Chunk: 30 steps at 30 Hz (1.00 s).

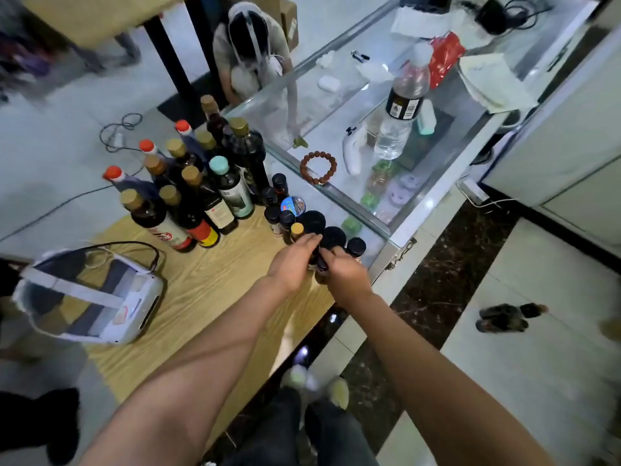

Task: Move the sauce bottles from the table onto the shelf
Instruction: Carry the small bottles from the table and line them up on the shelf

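Note:
Several tall dark sauce bottles (pixel 188 193) with gold, red and teal caps stand at the far end of the wooden table (pixel 201 297). Closer to me, along the table's right edge, is a cluster of small black-capped bottles (pixel 312 222). My left hand (pixel 295 260) and my right hand (pixel 342 270) meet at the near side of that cluster. Both close around a small dark bottle (pixel 321 264) that is mostly hidden between my fingers. Which hand carries its weight I cannot tell.
A glass display counter (pixel 420 210) adjoins the table on the right, holding a water bottle (pixel 400 105), a bead bracelet (pixel 318 168) and a white controller (pixel 353 153). A white headset (pixel 90 297) lies on the table's left. A person (pixel 248 48) crouches beyond the counter.

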### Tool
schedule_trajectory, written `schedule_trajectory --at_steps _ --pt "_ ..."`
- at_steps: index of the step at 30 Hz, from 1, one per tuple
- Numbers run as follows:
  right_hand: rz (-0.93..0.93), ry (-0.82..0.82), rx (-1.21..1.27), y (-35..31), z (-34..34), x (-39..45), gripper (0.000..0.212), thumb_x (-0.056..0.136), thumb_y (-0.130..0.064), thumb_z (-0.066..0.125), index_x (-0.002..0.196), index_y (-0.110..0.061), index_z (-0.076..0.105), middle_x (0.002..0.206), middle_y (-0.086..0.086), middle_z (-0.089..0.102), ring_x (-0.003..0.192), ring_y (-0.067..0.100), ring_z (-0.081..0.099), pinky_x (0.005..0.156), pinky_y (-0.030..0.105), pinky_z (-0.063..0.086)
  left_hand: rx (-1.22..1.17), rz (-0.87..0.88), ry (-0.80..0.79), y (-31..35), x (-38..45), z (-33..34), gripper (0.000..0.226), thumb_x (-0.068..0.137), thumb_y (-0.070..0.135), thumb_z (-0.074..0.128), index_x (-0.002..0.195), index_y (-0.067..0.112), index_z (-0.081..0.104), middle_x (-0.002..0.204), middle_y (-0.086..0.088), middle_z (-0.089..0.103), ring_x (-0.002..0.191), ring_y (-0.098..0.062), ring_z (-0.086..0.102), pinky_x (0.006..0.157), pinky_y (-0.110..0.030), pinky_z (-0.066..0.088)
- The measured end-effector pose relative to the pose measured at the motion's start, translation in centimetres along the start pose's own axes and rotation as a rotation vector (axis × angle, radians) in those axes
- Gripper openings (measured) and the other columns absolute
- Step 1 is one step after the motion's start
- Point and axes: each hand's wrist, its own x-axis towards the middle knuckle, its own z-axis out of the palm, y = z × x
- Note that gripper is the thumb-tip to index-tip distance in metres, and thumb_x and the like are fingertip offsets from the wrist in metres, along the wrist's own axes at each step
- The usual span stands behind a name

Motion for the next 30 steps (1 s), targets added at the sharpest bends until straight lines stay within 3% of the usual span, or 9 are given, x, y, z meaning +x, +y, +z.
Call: schedule_trajectory --at_steps 3,8,13,18,22,25,28,30 --pt "0.015 0.053 0.003 -0.2 -0.1 -0.1 0.044 0.089 -0.012 0.063 0.132 -0.009 0.057 0.108 0.017 0.059 0.089 0.037 0.063 0.061 0.033 0.035 -0.031 -0.024 -0.016 -0.4 0.2 -0.3 0.074 0.081 -0.012 0.046 0.148 0.017 0.035 0.151 -0.004 0.036 0.127 -0.029 0.050 0.101 -0.038 0.044" --pt "0.099 0.018 0.032 -0.5 -0.4 -0.4 0.043 0.090 -0.022 0.065 0.131 -0.014 0.055 0.117 0.011 0.056 0.099 0.034 0.061 0.072 0.038 0.049 -0.063 0.010 0.010 -0.8 -0.4 0.0 0.050 0.089 0.002 0.051 0.137 0.012 0.047 0.132 -0.010 0.049 0.110 -0.034 0.056 0.089 -0.042 0.046" --pt "0.191 0.020 0.132 -0.4 -0.7 -1.7 0.034 0.088 -0.021 0.065 0.120 -0.015 0.057 0.113 0.009 0.056 0.099 0.030 0.059 0.072 0.036 0.047 -0.090 0.067 0.029 -1.5 -1.7 0.3 0.036 0.084 0.010 0.061 0.119 0.015 0.057 0.111 -0.007 0.053 0.095 -0.034 0.059 0.075 -0.043 0.049" --pt "0.335 0.068 0.321 0.2 -2.2 -4.7 0.026 0.078 -0.029 0.075 0.090 -0.018 0.054 0.095 0.002 0.058 0.084 0.022 0.056 0.071 0.036 0.047 -0.240 0.139 -0.030 -2.0 -3.9 -0.1 0.031 0.082 0.017 0.069 0.112 0.020 0.062 0.109 0.004 0.054 0.104 -0.020 0.054 0.086 -0.037 0.048" --pt "0.493 0.100 0.534 0.8 -4.4 -7.9 0.034 0.072 -0.031 0.080 0.091 -0.018 0.055 0.085 0.005 0.063 0.074 0.021 0.058 0.068 0.040 0.052 -0.508 0.103 -0.165 -0.5 -4.8 -1.5 0.042 0.082 0.026 0.072 0.123 0.023 0.061 0.125 0.011 0.049 0.118 -0.005 0.046 0.099 -0.027 0.038" --pt "0.556 0.190 0.653 1.2 -5.5 -10.9 0.037 0.068 -0.030 0.082 0.092 -0.017 0.057 0.078 0.001 0.062 0.066 0.014 0.055 0.063 0.035 0.051 -0.605 0.133 -0.207 2.5 -4.7 -2.0 0.043 0.081 0.022 0.076 0.121 0.021 0.062 0.122 0.010 0.056 0.112 -0.006 0.054 0.099 -0.027 0.042" --pt "0.592 0.294 0.718 1.9 -6.7 -14.0 0.032 0.069 -0.025 0.081 0.090 -0.016 0.058 0.073 -0.005 0.059 0.061 0.008 0.051 0.058 0.027 0.044 -0.768 0.174 -0.301 6.2 -4.8 -2.3 0.030 0.080 0.011 0.077 0.102 0.029 0.067 0.104 0.008 0.070 0.102 -0.008 0.064 0.093 -0.030 0.050" --pt "0.611 0.376 0.736 2.7 -7.5 -16.1 0.029 0.068 -0.025 0.080 0.087 -0.020 0.059 0.072 -0.006 0.060 0.058 0.005 0.050 0.056 0.023 0.043 -0.758 0.237 -0.337 9.0 -4.7 -2.5 0.030 0.079 0.011 0.077 0.098 0.031 0.066 0.099 0.008 0.072 0.099 -0.009 0.066 0.091 -0.028 0.050"
